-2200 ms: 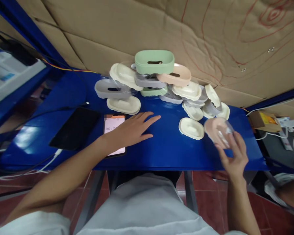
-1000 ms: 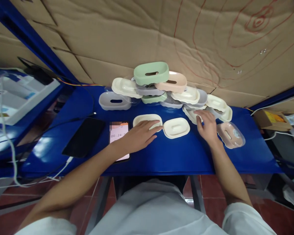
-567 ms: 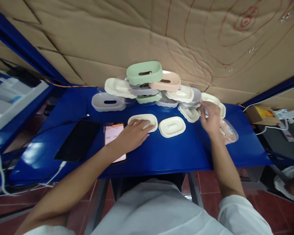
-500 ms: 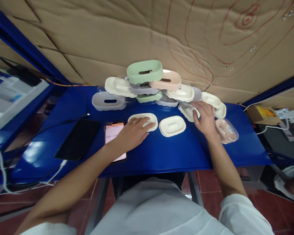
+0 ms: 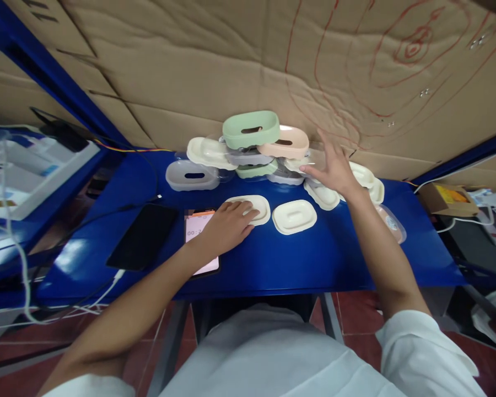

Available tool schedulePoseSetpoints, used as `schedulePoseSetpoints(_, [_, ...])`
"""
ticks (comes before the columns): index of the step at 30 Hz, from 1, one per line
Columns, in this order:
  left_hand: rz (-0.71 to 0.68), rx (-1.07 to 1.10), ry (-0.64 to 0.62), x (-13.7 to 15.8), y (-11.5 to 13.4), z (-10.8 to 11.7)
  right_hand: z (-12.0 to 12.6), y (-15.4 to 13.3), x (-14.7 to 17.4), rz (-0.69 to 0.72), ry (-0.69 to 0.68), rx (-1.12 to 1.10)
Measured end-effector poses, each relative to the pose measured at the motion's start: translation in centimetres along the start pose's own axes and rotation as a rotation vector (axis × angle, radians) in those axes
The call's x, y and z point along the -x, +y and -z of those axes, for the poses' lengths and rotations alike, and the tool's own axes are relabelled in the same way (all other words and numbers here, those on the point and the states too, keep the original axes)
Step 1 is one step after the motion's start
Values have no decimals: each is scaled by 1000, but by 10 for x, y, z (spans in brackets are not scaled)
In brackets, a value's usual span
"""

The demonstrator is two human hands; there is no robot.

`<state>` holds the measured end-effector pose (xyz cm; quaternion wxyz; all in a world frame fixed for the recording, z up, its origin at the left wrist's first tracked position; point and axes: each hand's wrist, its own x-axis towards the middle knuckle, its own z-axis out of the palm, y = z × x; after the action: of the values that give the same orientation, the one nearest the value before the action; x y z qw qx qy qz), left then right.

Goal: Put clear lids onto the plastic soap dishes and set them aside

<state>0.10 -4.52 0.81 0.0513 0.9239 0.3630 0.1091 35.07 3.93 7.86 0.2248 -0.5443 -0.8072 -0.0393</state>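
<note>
My left hand point(image 5: 227, 225) lies with its fingers spread over a cream oval plastic dish point(image 5: 263, 208) on the blue table. To its right is a second cream oval dish point(image 5: 294, 216), apart from the hand. My right hand point(image 5: 337, 168) is raised at the right side of a pile, thumb and fingers wide apart around a clear plastic cover point(image 5: 315, 156); I cannot tell whether it touches the cover. The pile includes a green oval box point(image 5: 252, 129) with a slot on top, and a peach one point(image 5: 287, 143) beside it. A cream dish point(image 5: 323, 196) lies below my right hand.
A phone point(image 5: 206, 266) showing a timer lies by my left wrist, with a black tablet-like device point(image 5: 143, 237) and cables further left. A grey slotted box point(image 5: 192, 175) ends the pile. Cardboard point(image 5: 182, 66) backs the table point(image 5: 256, 264). A peach box point(image 5: 392, 223) lies right.
My right hand has moved up and left from the cream dish to the pile's right side, and its fingers have spread. My left hand stays on its dish. The view has shifted slightly.
</note>
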Motion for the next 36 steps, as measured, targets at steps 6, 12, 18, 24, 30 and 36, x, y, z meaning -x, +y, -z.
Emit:
schedulePoseSetpoints(6, [27, 25, -18, 0, -1, 0, 1, -37, -31, 189, -36, -68])
schedulePoseSetpoints(12, [-9, 135, -66, 3, 1, -3, 47, -37, -18, 155, 22, 67])
schedulePoseSetpoints(18, [56, 1, -32, 4, 6, 16, 97, -48, 54, 163, 132, 195])
schedulePoseSetpoints(24, [94, -27, -80, 2, 10, 20, 41, -41, 130, 191, -45, -153])
schedulePoseSetpoints(30, [-42, -19, -22, 1, 10, 6, -14, -25, 156, 193, -180, -260])
schedulePoseSetpoints(36, [16, -81, 24, -3, 0, 2, -20, -41, 159, 317, -136, -120])
